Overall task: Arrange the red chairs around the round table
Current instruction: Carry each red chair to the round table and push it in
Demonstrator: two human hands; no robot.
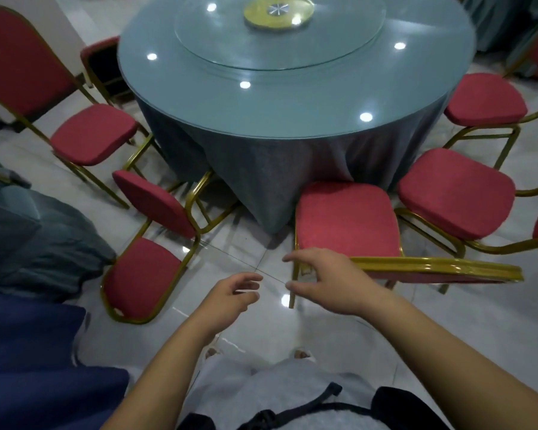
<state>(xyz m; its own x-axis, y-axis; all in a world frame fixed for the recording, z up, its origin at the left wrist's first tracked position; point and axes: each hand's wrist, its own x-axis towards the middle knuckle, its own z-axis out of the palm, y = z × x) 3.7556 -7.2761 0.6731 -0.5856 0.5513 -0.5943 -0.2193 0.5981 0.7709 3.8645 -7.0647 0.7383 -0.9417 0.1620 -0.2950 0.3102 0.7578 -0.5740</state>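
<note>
Fingers (297, 257) of both hands are spreading loosely and are gripping nothing. My right hand (326, 283) is hovering just beside the gold top rail (432, 265) of the nearest chair (345, 218), whose seat is facing the round table (199, 100) and is close to its cloth. My left hand (230, 293) is hanging over the floor (261, 324). On the left, a fallen chair (142, 276) is lying on its back near the table. I am judging it is next: better taking the frame with both hands, lifting instead of dragging, then turning the seat toward the table.
</note>
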